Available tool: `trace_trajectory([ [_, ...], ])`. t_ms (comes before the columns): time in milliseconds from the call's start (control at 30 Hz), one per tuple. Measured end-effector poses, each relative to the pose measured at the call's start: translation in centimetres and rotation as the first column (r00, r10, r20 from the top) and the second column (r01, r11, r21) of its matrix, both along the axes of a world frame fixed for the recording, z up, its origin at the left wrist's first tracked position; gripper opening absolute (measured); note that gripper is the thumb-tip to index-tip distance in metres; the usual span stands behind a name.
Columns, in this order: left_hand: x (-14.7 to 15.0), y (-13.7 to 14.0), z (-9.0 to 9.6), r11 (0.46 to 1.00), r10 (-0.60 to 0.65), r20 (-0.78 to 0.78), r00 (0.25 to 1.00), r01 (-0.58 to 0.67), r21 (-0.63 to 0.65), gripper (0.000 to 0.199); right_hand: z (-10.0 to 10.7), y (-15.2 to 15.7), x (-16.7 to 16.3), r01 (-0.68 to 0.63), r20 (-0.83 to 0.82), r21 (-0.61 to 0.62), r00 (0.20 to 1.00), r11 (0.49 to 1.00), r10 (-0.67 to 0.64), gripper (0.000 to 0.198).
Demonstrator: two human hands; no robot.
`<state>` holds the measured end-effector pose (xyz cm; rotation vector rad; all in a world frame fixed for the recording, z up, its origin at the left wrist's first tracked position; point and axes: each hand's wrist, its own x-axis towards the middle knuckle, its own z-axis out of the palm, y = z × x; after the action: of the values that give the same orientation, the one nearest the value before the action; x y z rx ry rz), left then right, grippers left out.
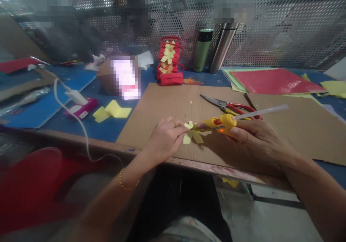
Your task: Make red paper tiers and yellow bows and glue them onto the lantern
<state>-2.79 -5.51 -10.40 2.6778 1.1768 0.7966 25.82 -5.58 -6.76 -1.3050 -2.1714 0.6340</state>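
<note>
The right hand (256,141) grips a yellow plastic hot-glue gun (228,121) (translucent glue stick (262,112) protruding); the left hand (165,138), bunched, holds a petalled paper flower (193,138).

A pale yellow paper flower (196,138) is lying with blunt petals spread on brown cardboard (167,103). A yellow glue gun (209,125) is pointing its nozzle (195,127) leftward at the flower's centre; its small orange light (221,130) is glowing, and a translucent glue stick (262,112) is jutting from its rear.
</note>
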Motion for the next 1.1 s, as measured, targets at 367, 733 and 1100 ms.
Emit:
trace_trajectory([
  [367, -0.04, 0.02, 0.08, 0.999, 0.009, 0.015, 1.000, -0.009, -0.030, 0.029, 0.08, -0.07, -0.08, 0.000, 0.003, 0.005, 1.000, 1.000, 0.000, 0.059],
  [733, -0.01, -0.04, -0.06, 0.999, 0.029, 0.000, 1.000, -0.029, -0.025, 0.029, 0.01, -0.13, 0.51, 0.011, 0.011, -0.010, 1.000, 1.000, -0.010, 0.049],
  [1100, -0.04, 0.06, -0.30, 1.000, 0.017, 0.032, 0.999, -0.017, 0.001, 0.029, -0.01, -0.29, 0.39, -0.041, -0.024, 0.020, 0.999, 0.999, 0.042, 0.054],
])
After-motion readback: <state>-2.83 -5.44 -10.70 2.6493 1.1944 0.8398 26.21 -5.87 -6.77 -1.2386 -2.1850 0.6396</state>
